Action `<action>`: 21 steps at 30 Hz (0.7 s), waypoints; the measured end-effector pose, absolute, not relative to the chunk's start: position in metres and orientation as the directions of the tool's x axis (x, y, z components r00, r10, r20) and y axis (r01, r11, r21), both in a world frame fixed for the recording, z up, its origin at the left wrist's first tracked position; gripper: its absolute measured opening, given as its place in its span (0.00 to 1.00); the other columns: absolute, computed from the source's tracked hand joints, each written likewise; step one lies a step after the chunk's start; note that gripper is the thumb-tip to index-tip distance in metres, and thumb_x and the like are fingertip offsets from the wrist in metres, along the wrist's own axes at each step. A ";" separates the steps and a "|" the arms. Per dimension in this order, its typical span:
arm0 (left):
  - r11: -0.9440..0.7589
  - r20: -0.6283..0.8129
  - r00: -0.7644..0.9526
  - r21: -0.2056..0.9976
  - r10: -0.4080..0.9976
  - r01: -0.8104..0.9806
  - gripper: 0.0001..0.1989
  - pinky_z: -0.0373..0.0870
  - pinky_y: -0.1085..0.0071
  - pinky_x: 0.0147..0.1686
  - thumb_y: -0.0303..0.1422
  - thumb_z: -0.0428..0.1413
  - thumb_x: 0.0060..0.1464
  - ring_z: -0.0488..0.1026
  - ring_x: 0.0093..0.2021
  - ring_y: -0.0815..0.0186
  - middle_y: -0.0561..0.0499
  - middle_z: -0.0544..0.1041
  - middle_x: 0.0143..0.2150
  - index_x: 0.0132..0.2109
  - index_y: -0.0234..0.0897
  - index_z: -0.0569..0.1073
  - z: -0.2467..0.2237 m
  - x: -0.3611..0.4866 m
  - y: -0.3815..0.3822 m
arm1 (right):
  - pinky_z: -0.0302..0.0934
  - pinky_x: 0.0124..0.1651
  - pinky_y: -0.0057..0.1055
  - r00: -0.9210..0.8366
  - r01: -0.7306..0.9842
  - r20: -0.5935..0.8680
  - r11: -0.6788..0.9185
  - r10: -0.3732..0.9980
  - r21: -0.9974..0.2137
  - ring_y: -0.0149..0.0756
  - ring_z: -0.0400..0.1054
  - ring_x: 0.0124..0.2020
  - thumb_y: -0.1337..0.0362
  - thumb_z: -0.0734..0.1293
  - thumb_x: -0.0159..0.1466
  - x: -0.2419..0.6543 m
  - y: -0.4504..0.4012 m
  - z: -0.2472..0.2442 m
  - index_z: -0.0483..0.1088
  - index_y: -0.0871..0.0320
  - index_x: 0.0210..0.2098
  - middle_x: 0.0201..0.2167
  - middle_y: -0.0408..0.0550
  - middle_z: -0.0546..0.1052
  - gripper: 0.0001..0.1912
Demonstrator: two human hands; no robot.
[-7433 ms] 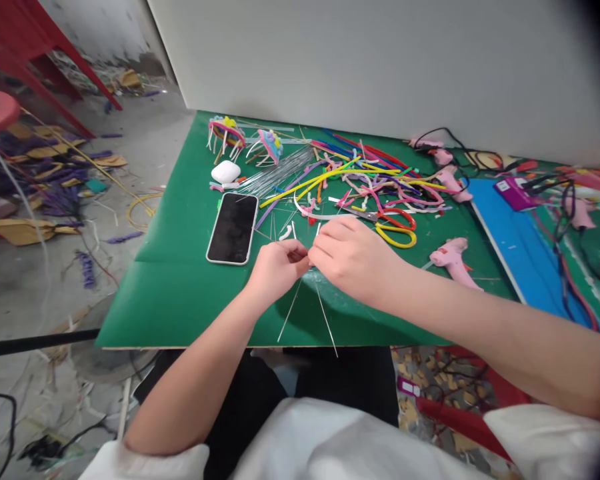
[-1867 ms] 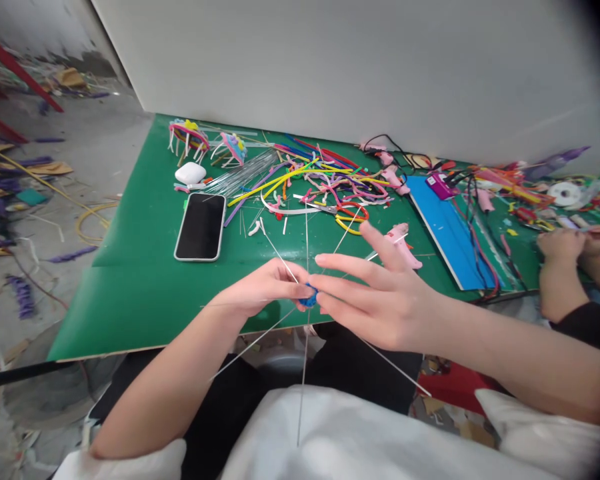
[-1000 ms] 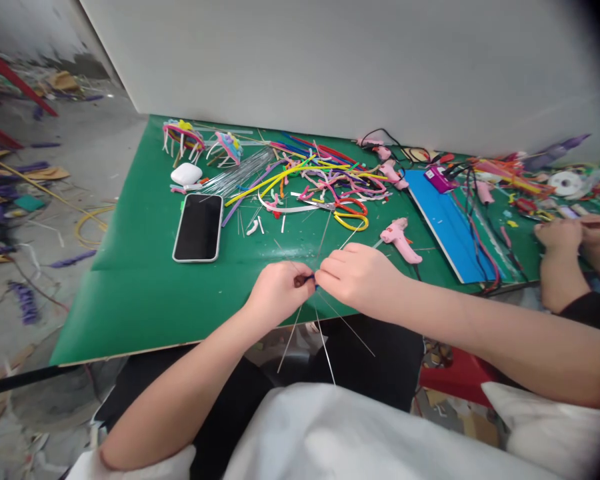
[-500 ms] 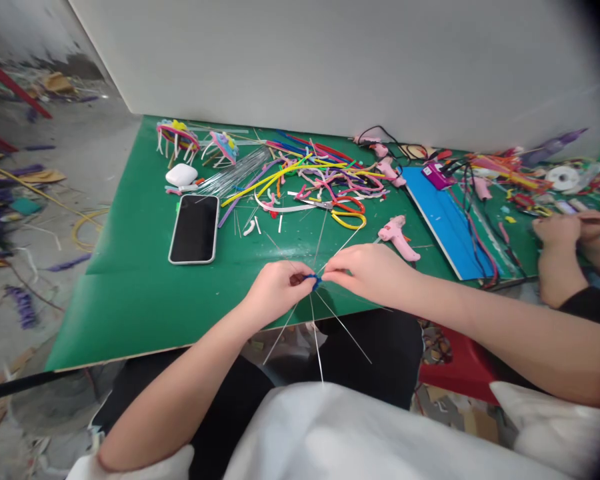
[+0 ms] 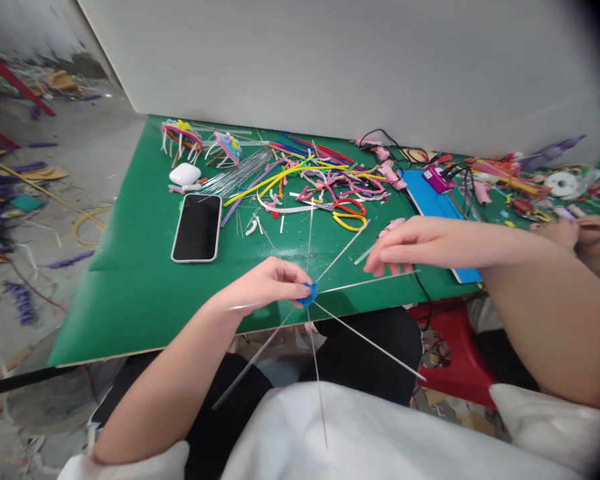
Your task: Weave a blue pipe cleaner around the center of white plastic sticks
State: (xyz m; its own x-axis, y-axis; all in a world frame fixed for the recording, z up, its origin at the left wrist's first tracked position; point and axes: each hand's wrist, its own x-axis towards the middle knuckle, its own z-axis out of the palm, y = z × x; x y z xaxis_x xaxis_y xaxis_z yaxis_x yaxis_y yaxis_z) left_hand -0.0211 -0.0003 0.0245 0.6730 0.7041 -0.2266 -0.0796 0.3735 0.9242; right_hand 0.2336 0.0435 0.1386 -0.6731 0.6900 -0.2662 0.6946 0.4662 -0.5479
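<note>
My left hand [image 5: 275, 283] pinches a small blue hub [image 5: 307, 294] near the table's front edge. Several thin, pale rods spread out from the hub like spokes, some reaching over my lap. To its right, my right hand [image 5: 397, 247] is held over a pink glue gun [image 5: 394, 227], mostly covering it. The fingers of that hand are bent and partly hidden, so its grip cannot be made out. Scissors [image 5: 350, 215] with red and yellow handles lie behind the hub.
On the green table [image 5: 130, 293] lie a phone [image 5: 197, 229], a white case [image 5: 185, 175], colourful fuzzy stems [image 5: 325, 175], two small decorated pieces and a blue board [image 5: 430, 200]. At the right are another person's hands [image 5: 560, 233].
My right hand has left the blue hub and moved right to the glue gun. My left hand still has the hub, now turned, with its rods at different angles.
</note>
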 end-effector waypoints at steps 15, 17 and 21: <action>0.597 -0.221 0.798 0.776 0.561 -0.205 0.06 0.69 0.79 0.25 0.32 0.64 0.39 0.71 0.21 0.74 0.53 0.76 0.22 0.27 0.33 0.78 0.017 -0.021 0.000 | 0.65 0.34 0.19 -0.736 0.205 0.439 0.788 0.515 -0.580 0.24 0.73 0.29 0.75 0.61 0.62 0.178 -0.004 0.058 0.70 0.57 0.46 0.29 0.42 0.79 0.16; 0.586 -0.204 0.783 0.775 0.588 -0.239 0.06 0.68 0.80 0.25 0.32 0.64 0.40 0.71 0.21 0.75 0.53 0.76 0.22 0.28 0.33 0.78 0.016 -0.021 0.001 | 0.66 0.34 0.19 -0.666 0.232 0.522 0.813 0.533 -0.534 0.24 0.74 0.29 0.75 0.62 0.61 0.176 -0.006 0.052 0.71 0.58 0.43 0.29 0.42 0.79 0.13; 0.557 -0.178 0.729 0.767 0.661 -0.318 0.07 0.69 0.79 0.25 0.32 0.65 0.41 0.72 0.22 0.74 0.52 0.76 0.22 0.28 0.33 0.78 0.014 -0.021 0.002 | 0.67 0.34 0.20 -0.499 0.338 0.682 0.845 0.535 -0.415 0.26 0.74 0.30 0.76 0.65 0.59 0.169 -0.007 0.036 0.70 0.57 0.39 0.29 0.42 0.79 0.12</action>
